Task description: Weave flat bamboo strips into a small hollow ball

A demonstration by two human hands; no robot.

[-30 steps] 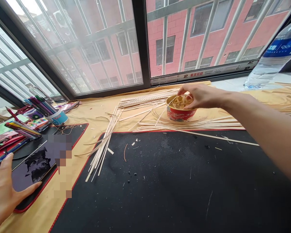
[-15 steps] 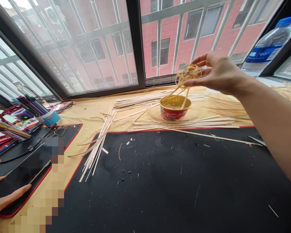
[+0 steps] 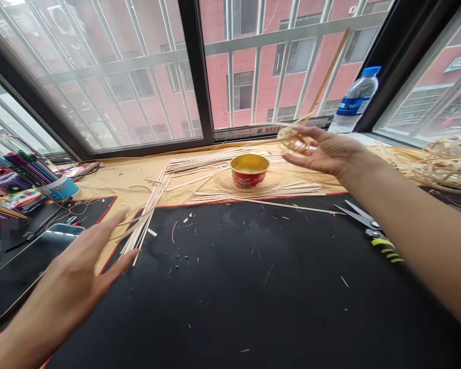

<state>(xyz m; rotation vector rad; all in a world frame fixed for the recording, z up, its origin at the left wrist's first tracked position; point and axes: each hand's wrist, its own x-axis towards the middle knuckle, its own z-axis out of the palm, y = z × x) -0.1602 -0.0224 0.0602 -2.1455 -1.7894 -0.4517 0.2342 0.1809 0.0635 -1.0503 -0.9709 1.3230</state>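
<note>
My right hand (image 3: 320, 151) pinches a small woven ball of thin strips (image 3: 293, 141), with loose strip ends sticking up and to the left. It hangs to the right of a red bowl with a gold inside (image 3: 249, 171), which holds liquid. My left hand (image 3: 88, 261) is slightly blurred, held with fingers spread and nothing in it, over the left part of the black mat (image 3: 230, 287). Beyond its fingertips lies a bundle of pale flat strips (image 3: 148, 220). More strips (image 3: 211, 160) lie behind the bowl.
Open scissors (image 3: 372, 225) lie beneath my right forearm. A water bottle (image 3: 355, 100) stands by the window at right, near a heap of curled strips (image 3: 438, 161). At left are a phone (image 3: 19, 271), a pen cup (image 3: 61, 188) and a cable. Scraps dot the mat.
My left hand has left the phone and moved right over the mat. My right hand has drawn the woven ball away from the bowl, its ends now out of it. The view has shifted right.
</note>
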